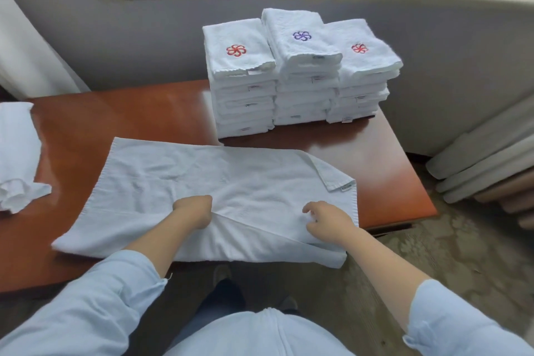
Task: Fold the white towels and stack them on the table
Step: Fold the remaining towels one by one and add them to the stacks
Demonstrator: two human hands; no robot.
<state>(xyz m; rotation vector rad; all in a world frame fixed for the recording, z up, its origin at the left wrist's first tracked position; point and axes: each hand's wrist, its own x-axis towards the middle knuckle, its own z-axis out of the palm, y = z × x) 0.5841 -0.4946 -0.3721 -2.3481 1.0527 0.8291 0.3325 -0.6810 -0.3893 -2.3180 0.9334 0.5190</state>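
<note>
Light-blue sleeves [95, 306] frame the bottom of the view. Ahead of them a white towel [219, 182] lies spread across the near side of the red-brown wooden table [121, 115], its near edge hanging over the rim and its far right corner turned back (a small label shows there). The left hand [193, 211] grips a raised fold of it with curled fingers; the right hand [329, 221] pinches the cloth with bent fingertips. Three stacks of folded towels [300, 78] stand touching at the far right of the table, embroidered with red, purple and red pinwheels. Crumpled white towels [17, 153] lie at the left edge. Grey pads [485, 165] lean by the wall.
</note>
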